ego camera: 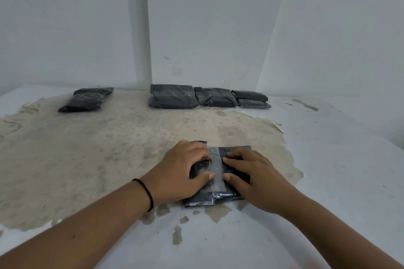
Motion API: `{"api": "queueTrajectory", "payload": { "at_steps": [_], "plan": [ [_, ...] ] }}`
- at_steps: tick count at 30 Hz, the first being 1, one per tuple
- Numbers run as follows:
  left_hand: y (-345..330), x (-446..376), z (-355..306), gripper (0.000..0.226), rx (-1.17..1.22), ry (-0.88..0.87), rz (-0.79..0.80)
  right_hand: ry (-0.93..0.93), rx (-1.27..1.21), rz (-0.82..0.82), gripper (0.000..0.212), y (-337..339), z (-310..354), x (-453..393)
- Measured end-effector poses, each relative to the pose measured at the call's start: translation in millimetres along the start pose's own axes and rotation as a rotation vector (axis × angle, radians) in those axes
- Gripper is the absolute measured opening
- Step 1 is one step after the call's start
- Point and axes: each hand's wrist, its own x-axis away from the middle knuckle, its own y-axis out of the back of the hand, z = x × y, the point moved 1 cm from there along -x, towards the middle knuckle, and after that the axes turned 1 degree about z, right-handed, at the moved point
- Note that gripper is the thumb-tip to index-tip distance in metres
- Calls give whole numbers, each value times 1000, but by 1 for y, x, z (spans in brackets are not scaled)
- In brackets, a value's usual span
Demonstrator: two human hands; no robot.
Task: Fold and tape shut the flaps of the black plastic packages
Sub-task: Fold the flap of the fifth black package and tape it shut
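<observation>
A: Our left hand (185, 170) and right hand (251, 174) lie side by side on the black package (235, 155), fingers mostly straight, pressing down on either side of the clear tape strip (215, 168). Neither one curls round anything.

B: So where does the package sit?

A: On the bench (328, 159), near its front edge, right in front of us. The tape runs over the folded flap from the far side to the near side, so we judge this one is nearly sealed and only needs smoothing.

B: And the rest?

A: Four packages (209, 97) stand in a row against the back wall (218, 28), touching one another, and one lone package (86, 99) lies well apart to the left. The row looks folded and shiny with tape; we cannot tell for sure. The lone one looks looser, perhaps not yet done.

B: Room to move?

A: Plenty. The worn patch (109, 148) between us and the row lies open, and the bench's right edge is well apart from our right hand.
</observation>
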Motion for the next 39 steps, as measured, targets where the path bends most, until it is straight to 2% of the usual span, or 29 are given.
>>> {"api": "queueTrajectory", "payload": {
  "at_steps": [3, 6, 10, 14, 20, 25, 31, 35, 39],
  "plan": [
    [4, 0, -1, 80, -57, 19, 84, 5, -5, 8, 50, -1, -2, 1],
    [10, -3, -2, 95, -92, 25, 175, 7, -6, 17, 49, -2, -4, 3],
    [11, -6, -5, 105, -135, 26, 244, -11, -15, 36, 50, 0, -4, 2],
    [9, -7, -4, 110, -176, 52, 230, -46, 15, 111, 55, 9, -1, -5],
    [4, -2, -1, 128, -34, 94, 234, -43, 123, 49, 73, -3, 25, -23],
    [0, 0, 1, 133, -3, 105, 244, -157, 198, 57, 80, -20, 20, -41],
    [0, -2, 2, 132, -27, 106, 277, -211, 248, 136, 68, -14, 16, -39],
    [2, -2, 1, 129, -33, 111, 315, -159, 191, 298, 97, 2, 0, -28],
    [8, -6, -5, 130, -77, 118, 377, -163, 202, 400, 107, 16, -11, -19]
  ]
}}
